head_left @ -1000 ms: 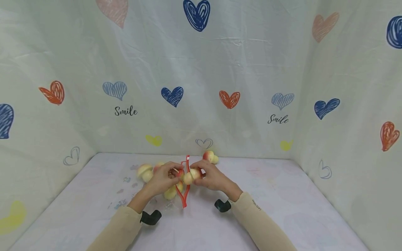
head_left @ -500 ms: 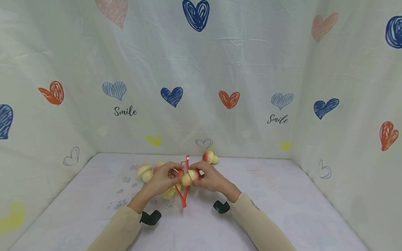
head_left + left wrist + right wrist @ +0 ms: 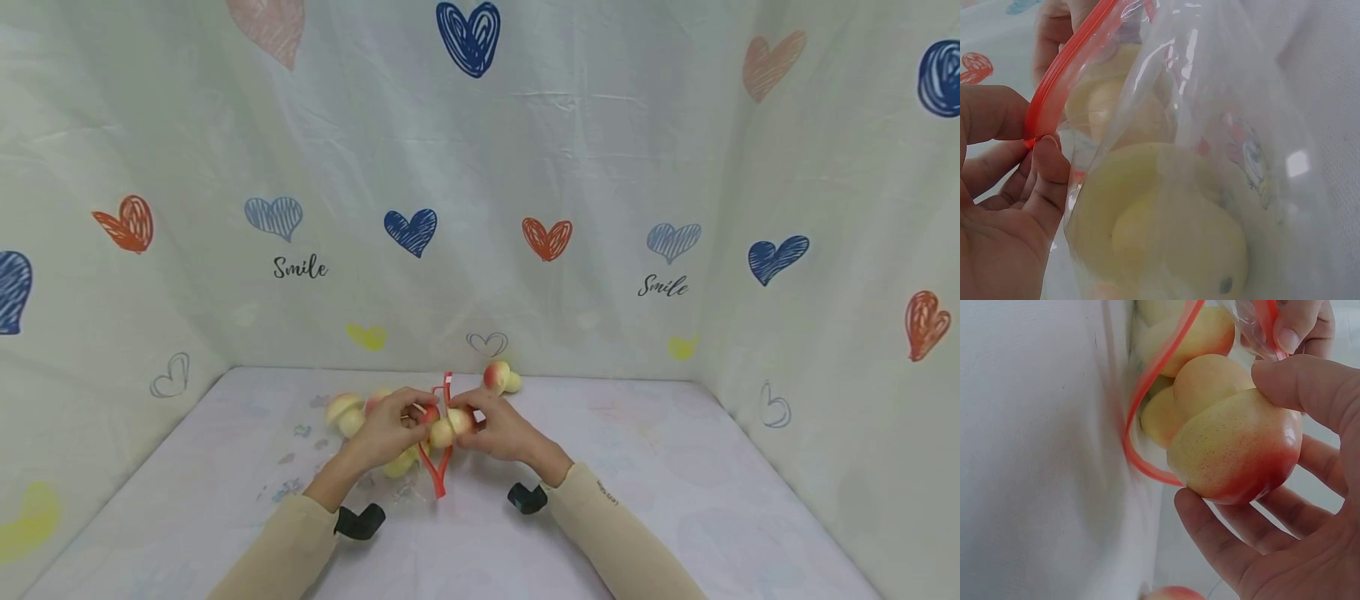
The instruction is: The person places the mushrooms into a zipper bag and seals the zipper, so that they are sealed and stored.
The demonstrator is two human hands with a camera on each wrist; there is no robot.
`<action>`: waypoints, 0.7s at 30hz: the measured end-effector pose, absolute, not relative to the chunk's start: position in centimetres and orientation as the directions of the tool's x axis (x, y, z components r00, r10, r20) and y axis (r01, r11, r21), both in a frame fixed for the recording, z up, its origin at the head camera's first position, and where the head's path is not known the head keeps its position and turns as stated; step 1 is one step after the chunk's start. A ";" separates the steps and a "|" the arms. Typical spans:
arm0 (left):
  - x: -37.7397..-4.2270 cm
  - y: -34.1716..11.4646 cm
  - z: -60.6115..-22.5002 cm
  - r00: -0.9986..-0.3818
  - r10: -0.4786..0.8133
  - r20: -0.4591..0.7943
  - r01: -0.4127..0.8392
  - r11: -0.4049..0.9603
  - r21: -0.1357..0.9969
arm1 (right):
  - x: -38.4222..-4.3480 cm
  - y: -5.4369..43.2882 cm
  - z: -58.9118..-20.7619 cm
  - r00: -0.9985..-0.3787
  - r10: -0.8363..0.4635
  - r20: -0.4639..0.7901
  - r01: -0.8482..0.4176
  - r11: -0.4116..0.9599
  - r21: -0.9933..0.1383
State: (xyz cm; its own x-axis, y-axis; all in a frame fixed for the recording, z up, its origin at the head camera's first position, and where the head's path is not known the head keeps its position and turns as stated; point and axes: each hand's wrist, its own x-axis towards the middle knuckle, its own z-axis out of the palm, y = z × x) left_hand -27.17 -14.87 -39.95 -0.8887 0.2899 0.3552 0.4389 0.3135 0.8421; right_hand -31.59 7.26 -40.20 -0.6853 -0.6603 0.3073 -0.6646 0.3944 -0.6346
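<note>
My left hand [image 3: 378, 432] pinches the red zip edge [image 3: 1063, 81] of a clear plastic zip bag [image 3: 1272, 112] between thumb and forefinger. My right hand [image 3: 506, 429] grips a toy mushroom [image 3: 1238, 447] by its red-and-yellow cap, thumb on one side and fingers on the other. Its rounded pale stem points left into the bag's open mouth, framed by the red strip [image 3: 1138, 419]. Inside the bag lie several similar mushrooms [image 3: 1179, 231], seen through the plastic. In the head view, some of these mushrooms [image 3: 345, 414] show left of the left hand.
Another toy mushroom [image 3: 501, 377] lies at the back of the table [image 3: 637, 467], beyond the right hand. A white curtain [image 3: 585, 150] printed with hearts stands behind and at both sides. Dark wrist-camera mounts [image 3: 360, 522] stick out beneath both wrists.
My right hand has shifted slightly left, carrying the mushroom farther into the bag's mouth. The left hand stays in place on the zip edge.
</note>
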 end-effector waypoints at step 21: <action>-26.5 -14.5 -39.3 -0.904 0.259 0.340 0.414 0.333 0.847 | -31.5 6.9 -40.7 -0.697 -0.649 0.307 -0.642 0.373 -0.670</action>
State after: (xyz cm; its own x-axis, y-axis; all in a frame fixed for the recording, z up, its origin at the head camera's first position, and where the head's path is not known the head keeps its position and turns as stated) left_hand -26.48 -14.47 -39.29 -0.9042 0.2586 0.3400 0.4139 0.3331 0.8472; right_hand -31.52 6.87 -40.71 -0.6968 -0.6485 0.3066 -0.6421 0.3733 -0.6696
